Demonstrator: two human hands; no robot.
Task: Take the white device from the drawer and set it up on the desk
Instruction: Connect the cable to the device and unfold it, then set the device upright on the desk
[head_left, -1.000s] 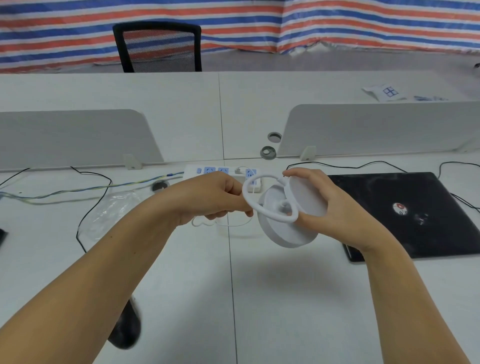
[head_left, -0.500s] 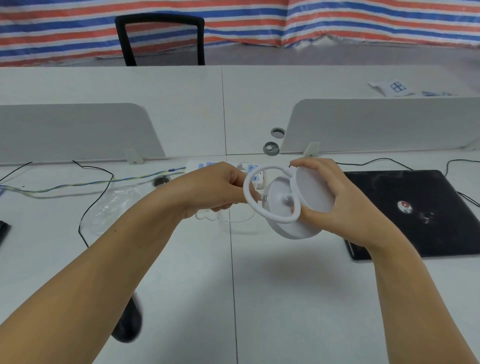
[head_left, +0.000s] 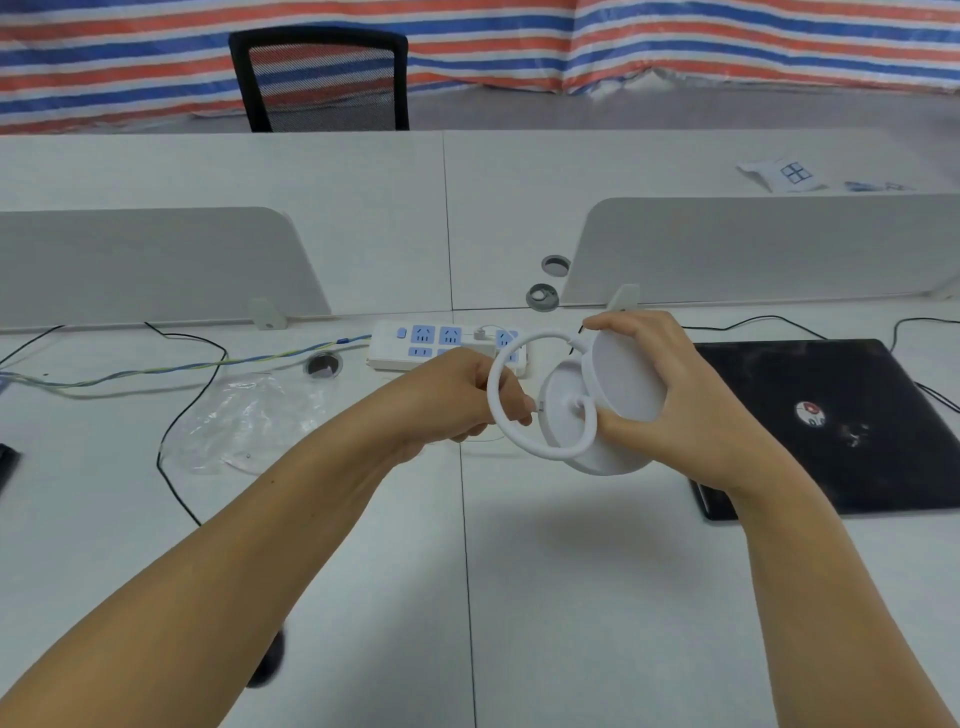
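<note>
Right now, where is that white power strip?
In the head view, the white power strip lies on the desk just beyond the left hand, left of the closed black laptop.

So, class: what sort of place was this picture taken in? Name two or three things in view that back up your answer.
Most likely a shared office or workroom. White desks stand face to face with low grey dividers between them, a mesh office chair waits at the far side, and a closed black laptop and a power strip sit among cables.
</note>
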